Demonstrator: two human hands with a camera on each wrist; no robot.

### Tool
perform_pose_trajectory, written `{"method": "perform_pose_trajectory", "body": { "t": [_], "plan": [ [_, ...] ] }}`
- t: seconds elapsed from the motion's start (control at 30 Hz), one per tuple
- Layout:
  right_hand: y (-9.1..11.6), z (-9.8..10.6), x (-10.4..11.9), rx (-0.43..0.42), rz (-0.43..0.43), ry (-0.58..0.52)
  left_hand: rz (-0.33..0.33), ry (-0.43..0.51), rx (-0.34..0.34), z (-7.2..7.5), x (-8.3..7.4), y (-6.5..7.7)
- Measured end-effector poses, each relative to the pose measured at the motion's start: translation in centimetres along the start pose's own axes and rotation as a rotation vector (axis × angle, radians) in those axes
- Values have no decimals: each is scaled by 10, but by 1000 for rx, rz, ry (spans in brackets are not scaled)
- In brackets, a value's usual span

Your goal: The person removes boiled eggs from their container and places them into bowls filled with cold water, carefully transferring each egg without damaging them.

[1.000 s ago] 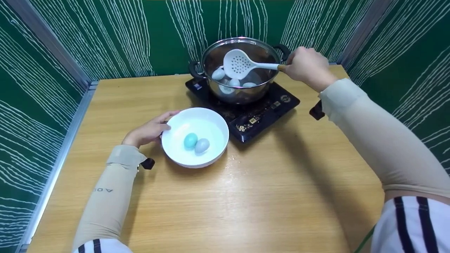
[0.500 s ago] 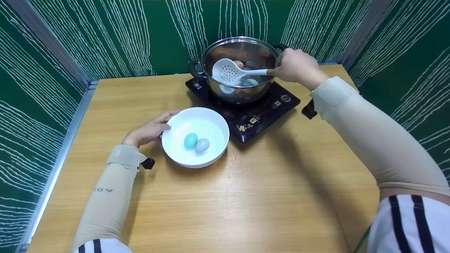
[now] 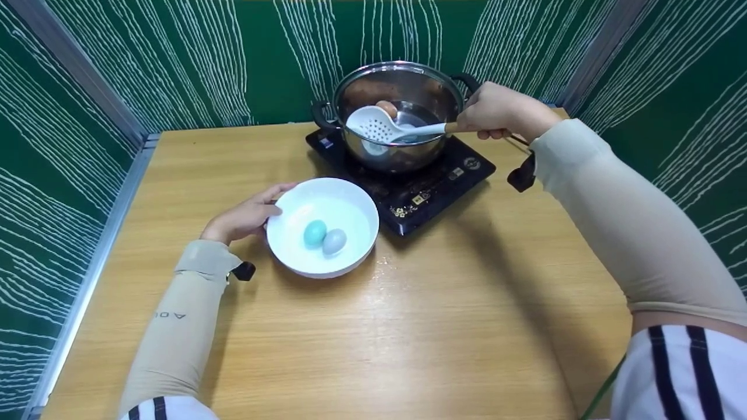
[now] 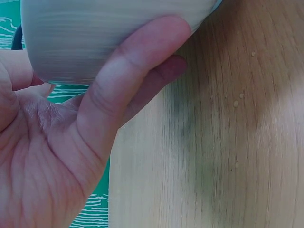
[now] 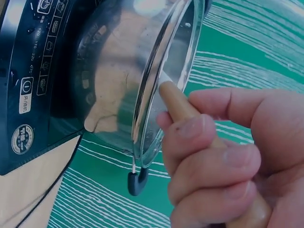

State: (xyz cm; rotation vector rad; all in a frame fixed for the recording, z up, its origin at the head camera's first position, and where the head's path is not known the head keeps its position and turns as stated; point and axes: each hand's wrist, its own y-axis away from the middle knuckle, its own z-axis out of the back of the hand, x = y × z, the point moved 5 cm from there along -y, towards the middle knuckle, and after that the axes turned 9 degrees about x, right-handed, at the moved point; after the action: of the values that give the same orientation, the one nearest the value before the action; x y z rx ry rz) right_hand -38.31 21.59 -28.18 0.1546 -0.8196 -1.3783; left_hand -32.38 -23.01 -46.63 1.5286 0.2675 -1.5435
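My left hand (image 3: 240,219) holds the left side of a white bowl (image 3: 355,207), the thumb at its rim. In the left wrist view its fingers (image 4: 137,52) press against the bowl's outer wall. Inside the bowl lie a turquoise egg (image 3: 315,233) and a pale blue egg (image 3: 334,241), side by side. My right hand (image 3: 506,111) grips the wooden handle (image 5: 178,102) of a white skimmer (image 3: 371,122), fingers wrapped round it. The skimmer's perforated head is down inside the steel pot (image 3: 402,156). A brown egg (image 3: 387,108) shows just behind it; the skimmer partly hides the pot's contents.
Under the pot is a black induction cooker (image 3: 411,213), touching distance from the bowl in the head view. Pot handles (image 5: 137,183) stick out at both sides. Green, white-lined walls (image 3: 280,64) enclose the wooden table (image 3: 373,344), which has water drops beside the bowl.
The skimmer has moved left and lower in the pot, its shaft now tilted up towards my right hand. A brown egg has come into sight. My left hand and the bowl stay put.
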Motion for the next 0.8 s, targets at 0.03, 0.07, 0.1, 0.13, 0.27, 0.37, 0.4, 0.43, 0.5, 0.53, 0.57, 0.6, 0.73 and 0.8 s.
{"method": "perform_pose_trajectory", "body": {
  "t": [0.03, 0.07, 0.1, 0.13, 0.27, 0.37, 0.4, 0.43, 0.5, 0.53, 0.57, 0.6, 0.73, 0.8],
  "plan": [
    [0, 1, -2, 11, 2, -9, 0, -1, 0, 0, 0, 0],
    [0, 1, -3, 23, 5, -17, -2, 0, 1, 0, 0, 0],
    [-1, 2, -5, 31, 6, -22, -2, -4, 1, 0, 0, 0],
    [-1, 2, -6, 41, 7, -33, -3, -5, 1, 0, 0, 0],
    [-1, 2, -12, 68, 7, -87, -6, -11, -3, 0, 0, 0],
    [-2, 1, -17, 81, -2, -140, -6, -3, -2, 0, 0, 0],
    [-2, 0, -19, 85, -5, -157, -5, 0, -3, 0, 0, 0],
    [-3, 0, -21, 92, -7, -176, -3, 4, -4, 0, 1, 0],
    [-3, -1, -25, 104, -12, -213, -2, 10, -2, -1, 1, 0],
    [-3, 0, -27, 111, -17, -227, -2, 10, -3, -1, 1, 0],
    [-3, 0, -29, 117, -22, -241, -2, 10, -2, -1, 1, -1],
    [-3, 0, -31, 119, -25, -253, -3, 7, -2, -1, 1, 0],
    [0, 2, -37, 108, -36, -273, -5, -8, 0, -1, 0, 0],
    [2, 4, -39, 97, -33, -275, 0, -11, 0, -1, 0, 0]
  ]
}}
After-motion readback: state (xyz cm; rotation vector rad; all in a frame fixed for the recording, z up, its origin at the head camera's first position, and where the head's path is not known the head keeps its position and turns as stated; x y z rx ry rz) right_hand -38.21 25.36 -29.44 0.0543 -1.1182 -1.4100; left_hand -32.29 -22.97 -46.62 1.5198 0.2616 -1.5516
